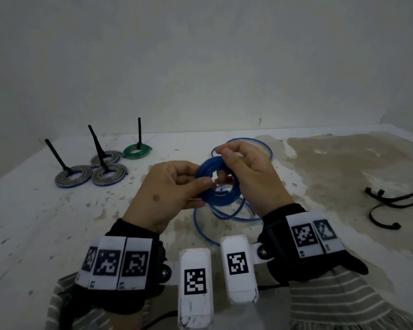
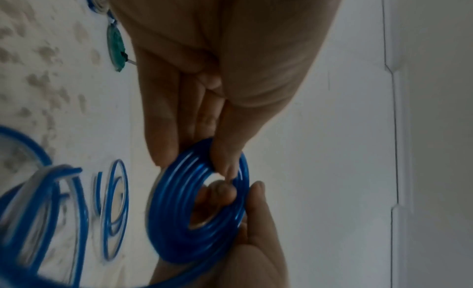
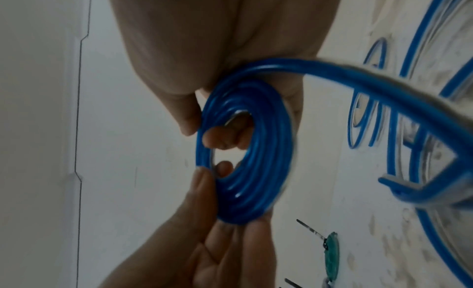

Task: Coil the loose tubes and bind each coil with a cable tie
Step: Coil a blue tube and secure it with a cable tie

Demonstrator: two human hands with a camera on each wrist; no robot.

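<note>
Blue tube coil (image 1: 216, 181) | left hand (image 1: 167, 186) pinches it | right hand (image 1: 246, 167) pinches it

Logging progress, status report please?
Both hands, left hand and right hand, grip blue tube coil. Tail still loose. Nothing obstructing.

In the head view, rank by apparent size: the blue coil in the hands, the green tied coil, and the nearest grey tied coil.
1. blue coil, though nearness to the camera inflates it.
2. grey tied coil.
3. green tied coil, farthest back, so perhaps only looks smaller.
</note>
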